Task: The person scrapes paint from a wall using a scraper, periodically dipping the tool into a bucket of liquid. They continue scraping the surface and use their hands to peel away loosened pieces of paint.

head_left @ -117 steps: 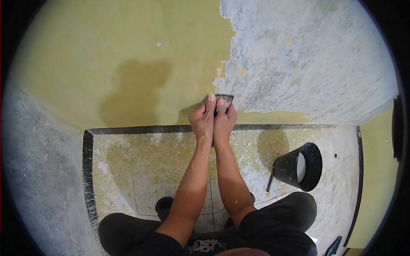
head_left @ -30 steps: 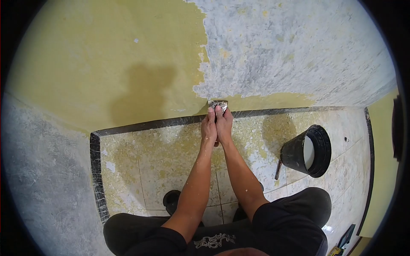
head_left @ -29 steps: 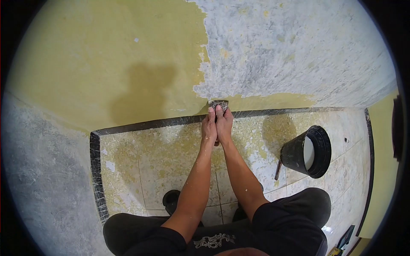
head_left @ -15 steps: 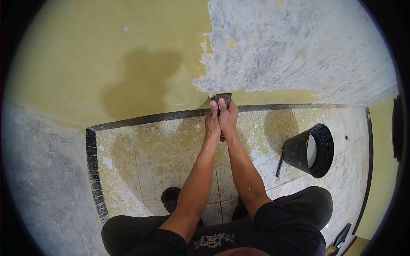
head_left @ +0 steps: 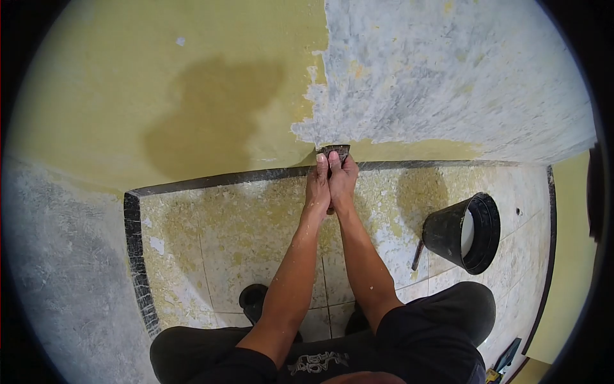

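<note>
Both my hands are wrapped around one paint scraper [head_left: 337,151], its dark, wide blade against the wall low down. My left hand [head_left: 318,189] presses along its left side, thumb pointing up toward the blade. My right hand [head_left: 343,185] closes on it from the right, thumb beside the other. The handle is mostly hidden between my palms; its end peeks out below. Yellow paint [head_left: 243,32] covers the wall to the left. Up and to the right, the wall is stripped to a grey-white surface [head_left: 409,70], with a ragged edge ending at the blade.
A black bucket [head_left: 441,232] with whitish contents lies tilted toward me on the right, a stick-like handle [head_left: 417,256] beside it. Paint flakes [head_left: 256,217] litter the tiled floor. Dark baseboard [head_left: 217,181] runs along the wall's foot. A grey wall [head_left: 57,256] stands at left.
The view has shifted slightly, so the wall and floor sit a little lower. My hands keep their hold on the scraper, its blade at nearly the same spot on the wall.
</note>
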### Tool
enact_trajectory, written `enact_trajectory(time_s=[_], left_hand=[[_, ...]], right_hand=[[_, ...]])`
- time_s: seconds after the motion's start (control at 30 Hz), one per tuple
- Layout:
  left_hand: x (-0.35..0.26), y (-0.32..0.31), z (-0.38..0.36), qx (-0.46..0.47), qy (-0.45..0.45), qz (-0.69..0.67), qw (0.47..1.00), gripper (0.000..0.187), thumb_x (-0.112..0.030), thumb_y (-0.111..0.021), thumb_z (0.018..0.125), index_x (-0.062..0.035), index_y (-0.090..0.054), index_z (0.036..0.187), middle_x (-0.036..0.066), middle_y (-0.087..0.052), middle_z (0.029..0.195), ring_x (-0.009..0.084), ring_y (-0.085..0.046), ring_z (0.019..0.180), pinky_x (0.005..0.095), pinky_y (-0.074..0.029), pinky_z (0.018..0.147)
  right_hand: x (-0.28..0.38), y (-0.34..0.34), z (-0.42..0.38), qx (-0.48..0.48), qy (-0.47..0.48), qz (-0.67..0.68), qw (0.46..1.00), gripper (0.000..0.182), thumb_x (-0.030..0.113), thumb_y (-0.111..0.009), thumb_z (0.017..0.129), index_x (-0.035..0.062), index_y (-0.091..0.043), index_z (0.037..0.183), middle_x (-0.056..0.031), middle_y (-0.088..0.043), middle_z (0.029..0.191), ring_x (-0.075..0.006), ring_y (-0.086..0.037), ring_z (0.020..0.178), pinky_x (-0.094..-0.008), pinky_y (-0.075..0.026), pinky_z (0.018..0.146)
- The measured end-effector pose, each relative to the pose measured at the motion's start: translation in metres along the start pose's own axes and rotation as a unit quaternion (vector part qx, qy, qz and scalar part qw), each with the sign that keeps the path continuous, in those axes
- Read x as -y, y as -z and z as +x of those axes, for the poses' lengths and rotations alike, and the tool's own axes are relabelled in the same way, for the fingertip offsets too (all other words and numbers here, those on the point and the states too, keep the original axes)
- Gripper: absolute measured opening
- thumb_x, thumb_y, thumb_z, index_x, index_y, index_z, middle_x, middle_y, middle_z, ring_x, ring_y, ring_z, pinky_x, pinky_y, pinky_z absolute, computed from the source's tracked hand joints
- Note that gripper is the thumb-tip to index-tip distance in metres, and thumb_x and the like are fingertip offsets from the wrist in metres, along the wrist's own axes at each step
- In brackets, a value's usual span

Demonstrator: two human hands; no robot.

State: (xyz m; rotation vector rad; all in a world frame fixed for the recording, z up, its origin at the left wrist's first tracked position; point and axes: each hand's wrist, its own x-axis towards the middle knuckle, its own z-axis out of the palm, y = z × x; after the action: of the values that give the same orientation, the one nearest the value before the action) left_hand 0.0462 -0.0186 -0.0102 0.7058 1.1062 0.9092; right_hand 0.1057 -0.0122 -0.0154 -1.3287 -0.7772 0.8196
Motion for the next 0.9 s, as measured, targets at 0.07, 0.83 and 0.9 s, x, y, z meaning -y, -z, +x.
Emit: enact_trajectory(time_s=[0.07,0.83,0.9], left_hand=[[0.007,0.002,0.007,0.01,0.0,-0.02,1.0,0.079,-0.067,-0.04,0.086,0.004,-0.052,0.119,0.016,-0.057,0.113,0.0211,-0.056,0.099,0.0336,-0.045,0.084],[-0.009,0.01,0.005,-0.047,-0.087,0.121,0.988,0.075,-0.067,-0.042,0.086,0.0014,-0.059,0.112,0.012,-0.063,0.096,0.0224,-0.058,0.082,0.0344,-0.046,0.075],[-0.01,0.006,0.004,-0.037,-0.064,0.072,0.995,0.076,-0.067,-0.042,0.085,0.0015,-0.059,0.112,0.012,-0.063,0.098,0.0222,-0.058,0.085,0.0342,-0.046,0.076]], right_hand=[[0.004,-0.002,-0.001,-0.009,-0.001,-0.01,1.0,0.017,0.015,-0.055,0.092,-0.0004,-0.059,0.086,0.0006,-0.057,0.074,-0.0084,-0.046,0.067,-0.0257,-0.041,0.061],[-0.013,-0.013,-0.001,-0.022,-0.037,0.163,0.986,0.017,0.013,-0.055,0.091,-0.0015,-0.06,0.084,0.0004,-0.059,0.073,-0.0077,-0.047,0.065,-0.0253,-0.042,0.06],[-0.003,-0.017,0.001,-0.06,0.004,0.037,0.997,0.019,0.015,-0.056,0.091,-0.0023,-0.06,0.083,-0.0012,-0.059,0.071,-0.0088,-0.047,0.066,-0.0264,-0.042,0.061]])
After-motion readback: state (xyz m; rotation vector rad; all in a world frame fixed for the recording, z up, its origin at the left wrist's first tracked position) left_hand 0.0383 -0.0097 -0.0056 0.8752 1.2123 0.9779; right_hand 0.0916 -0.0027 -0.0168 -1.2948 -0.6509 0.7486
